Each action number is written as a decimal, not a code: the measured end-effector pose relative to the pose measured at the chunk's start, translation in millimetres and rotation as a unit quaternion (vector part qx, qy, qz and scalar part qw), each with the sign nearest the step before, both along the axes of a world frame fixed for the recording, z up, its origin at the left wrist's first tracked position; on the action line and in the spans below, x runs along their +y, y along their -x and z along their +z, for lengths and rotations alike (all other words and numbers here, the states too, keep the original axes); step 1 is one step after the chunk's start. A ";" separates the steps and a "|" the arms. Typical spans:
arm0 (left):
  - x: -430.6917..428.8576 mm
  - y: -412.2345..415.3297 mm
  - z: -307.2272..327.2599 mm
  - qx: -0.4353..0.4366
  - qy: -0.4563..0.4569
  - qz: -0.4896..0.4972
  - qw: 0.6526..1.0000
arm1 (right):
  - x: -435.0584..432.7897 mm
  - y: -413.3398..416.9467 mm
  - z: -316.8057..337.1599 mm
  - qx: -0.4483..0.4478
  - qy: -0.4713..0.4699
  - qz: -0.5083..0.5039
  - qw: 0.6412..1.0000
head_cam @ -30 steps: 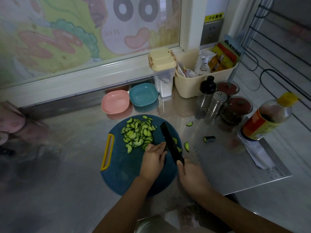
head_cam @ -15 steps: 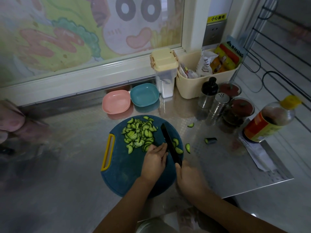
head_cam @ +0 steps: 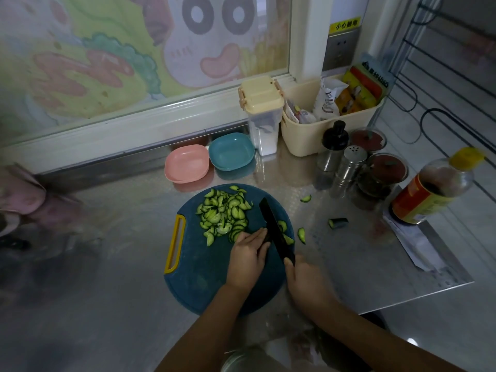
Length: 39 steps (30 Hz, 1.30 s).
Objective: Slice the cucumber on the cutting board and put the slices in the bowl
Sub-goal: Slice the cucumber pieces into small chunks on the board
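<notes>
A round blue cutting board with a yellow handle lies on the steel counter. A heap of green cucumber slices covers its far part. My right hand grips the handle of a black knife, whose blade lies across the board's right side. My left hand rests on the board beside the blade, fingers on something hidden beneath them. A few slices lie right of the blade. A pink bowl and a blue bowl stand behind the board.
A slice, another slice and a cucumber end lie on the counter right of the board. Shakers, jars, a sauce bottle, a lidded container and a cream basket crowd the back right.
Both hands and the knife stay in nearly the same place on the board; the knife shifted only slightly. The view moved a little.
</notes>
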<state>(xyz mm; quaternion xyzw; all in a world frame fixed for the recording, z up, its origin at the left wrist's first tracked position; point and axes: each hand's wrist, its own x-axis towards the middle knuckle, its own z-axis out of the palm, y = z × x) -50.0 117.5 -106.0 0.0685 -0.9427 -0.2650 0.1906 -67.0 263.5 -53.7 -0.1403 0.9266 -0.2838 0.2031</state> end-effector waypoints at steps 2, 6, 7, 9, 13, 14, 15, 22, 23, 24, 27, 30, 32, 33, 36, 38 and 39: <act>0.8 -0.2 0.5 -0.004 0.000 0.004 1.000 | -0.2 -0.4 3.0 0.007 -0.006 0.006 1.000; 0.6 0.0 0.4 -0.005 -0.004 0.010 1.000 | 1.7 -3.1 4.5 -0.001 0.011 -0.001 1.000; 0.4 -0.1 0.6 -0.006 -0.010 0.013 1.000 | 2.6 -2.9 5.3 -0.001 0.011 0.001 1.000; 0.3 -0.1 1.2 -0.008 -0.021 0.018 1.000 | 4.1 -3.2 6.5 -0.004 0.011 0.007 1.000; 0.7 -0.9 1.9 -0.008 -0.026 0.018 0.999 | 5.4 -3.7 7.8 -0.022 0.013 0.018 1.000; 1.0 -1.0 1.9 -0.008 -0.027 0.018 0.999 | 5.9 -3.8 7.7 -0.027 0.019 0.018 0.999; 0.7 -0.7 1.6 -0.008 -0.029 0.018 0.999 | 6.5 -4.0 7.8 -0.032 0.023 0.017 0.999; -0.7 -0.2 0.4 -0.001 -0.033 0.014 0.999 | 9.0 -4.3 12.6 -0.032 0.021 0.010 0.999; -0.6 -0.3 0.2 0.000 -0.034 0.015 0.999 | 9.4 -4.3 13.7 -0.036 0.025 0.011 0.999; -0.5 -0.4 0.1 0.000 -0.036 0.015 0.999 | 9.9 -4.8 14.5 -0.038 0.024 0.012 0.999; -0.4 -0.7 0.2 0.000 -0.040 0.016 0.999 | 11.3 -7.9 14.6 -0.038 0.020 0.011 0.999; 0.2 -1.2 1.1 -0.002 -0.033 0.015 0.999 | 10.9 -7.9 16.8 -0.039 0.026 0.005 0.999; -0.2 -1.2 1.3 -0.003 -0.029 0.017 0.999 | 10.9 -7.4 19.8 -0.039 0.031 0.009 0.999; -0.2 -1.1 1.4 -0.004 -0.028 0.017 0.999 | 10.9 -7.4 21.1 -0.039 0.031 0.013 0.999; -0.1 -0.8 1.2 0.001 -0.022 0.019 1.000 | 10.3 -6.9 21.5 -0.038 0.028 0.016 0.999; 0.2 -1.0 0.9 0.002 -0.018 0.020 1.000 | 9.6 -7.1 21.1 -0.037 0.022 0.017 0.999; 0.3 -0.9 0.6 0.002 -0.016 0.021 1.000 | 9.5 -7.3 21.0 -0.036 0.020 0.018 0.999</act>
